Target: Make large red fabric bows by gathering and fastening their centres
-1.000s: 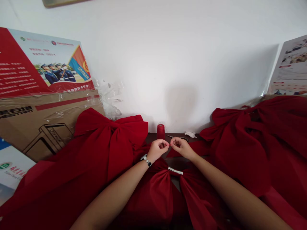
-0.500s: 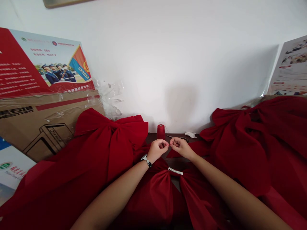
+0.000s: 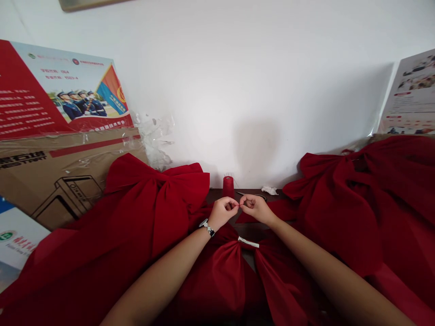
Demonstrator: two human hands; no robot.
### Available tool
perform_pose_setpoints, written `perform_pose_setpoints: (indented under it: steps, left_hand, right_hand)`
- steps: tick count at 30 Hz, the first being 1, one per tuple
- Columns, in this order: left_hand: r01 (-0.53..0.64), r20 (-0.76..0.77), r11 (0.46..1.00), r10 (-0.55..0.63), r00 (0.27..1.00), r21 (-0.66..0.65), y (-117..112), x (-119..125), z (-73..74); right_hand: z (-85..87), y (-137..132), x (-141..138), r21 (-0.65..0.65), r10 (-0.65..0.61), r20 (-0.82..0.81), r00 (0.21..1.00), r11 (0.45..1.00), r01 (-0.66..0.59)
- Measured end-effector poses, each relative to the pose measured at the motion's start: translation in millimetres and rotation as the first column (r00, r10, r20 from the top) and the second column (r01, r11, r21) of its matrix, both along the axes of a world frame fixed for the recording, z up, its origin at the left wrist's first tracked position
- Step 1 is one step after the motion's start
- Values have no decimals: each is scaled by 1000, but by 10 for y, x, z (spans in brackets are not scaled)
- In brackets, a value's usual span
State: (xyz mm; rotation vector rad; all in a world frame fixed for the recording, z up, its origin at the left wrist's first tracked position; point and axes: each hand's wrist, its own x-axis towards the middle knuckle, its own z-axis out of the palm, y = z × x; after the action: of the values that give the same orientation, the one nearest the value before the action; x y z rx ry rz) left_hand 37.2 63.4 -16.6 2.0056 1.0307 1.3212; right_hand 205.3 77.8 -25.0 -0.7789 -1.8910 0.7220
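Note:
My left hand (image 3: 224,211) and my right hand (image 3: 253,207) meet fingertip to fingertip, each closed in a pinch. Between them shows a short bit of red thread (image 3: 239,205); whether a needle is there too is too small to tell. Just behind stands a spool of red thread (image 3: 228,185) with several needles stuck in its top. Scissors (image 3: 261,196) lie partly hidden behind my right hand. Below my wrists spreads a gathered red cloth (image 3: 224,271), with a silver clip (image 3: 248,242) across its narrow middle.
A large red bow (image 3: 159,185) sits at the left, before a cardboard box (image 3: 74,158) and a printed board (image 3: 74,86). More red bows (image 3: 346,203) pile up at the right. Crumpled white tissue (image 3: 269,190) lies by the wall (image 3: 210,90).
My fingertips have drawn very slightly closer together, still pinched. The rest stays in place apart from a tiny shift of the view.

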Motion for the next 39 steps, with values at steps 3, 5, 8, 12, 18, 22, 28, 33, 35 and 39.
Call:
perform_pose_setpoints:
  steps: [3, 5, 8, 12, 18, 22, 28, 33, 35, 39]
  left_hand:
    - [-3, -2, 1000, 3, 1000, -1, 5, -3, -5]
    - [-1, 3, 1000, 1, 1000, 0, 9, -4, -9]
    - [-2, 9, 1000, 2, 1000, 0, 11, -3, -8]
    - [-9, 16, 1000, 9, 1000, -3, 9, -3, -4]
    - [-11, 6, 1000, 11, 1000, -1, 13, -8, -14]
    - [-14, 13, 1000, 14, 1000, -1, 9, -8, -3]
    - [-25, 8, 1000, 25, 1000, -9, 26, -17, -13]
    - [-33, 8, 999, 33, 999, -24, 18, -18, -9]
    - [-20, -10, 1000, 19, 1000, -10, 4, -13, 0]
    - [-5, -51, 1000, 6, 999, 21, -11, -7, 8]
  right_hand:
    - [-2, 6, -1, 0, -4, -3, 1000, 1000, 4]
    - [-4, 11, 1, -7, -2, -6, 1000, 1000, 2]
    - [-5, 16, 2, -8, -3, -9, 1000, 1000, 3]
    - [5, 11, 0, -4, -17, 0, 1000, 1000, 17]
    - [20, 5, -4, -26, -26, -2, 1000, 999, 26]
    - [15, 5, -4, -29, -40, -1, 999, 999, 40]
    - [15, -5, 2, -5, -42, -5, 999, 999, 42]
    - [7, 3, -7, -12, -31, 6, 1000, 999, 31]
    - [-11, 7, -14, -32, -13, 2, 1000, 999, 13]
    - [-40, 1, -16, -60, 17, -7, 1000, 998, -18]
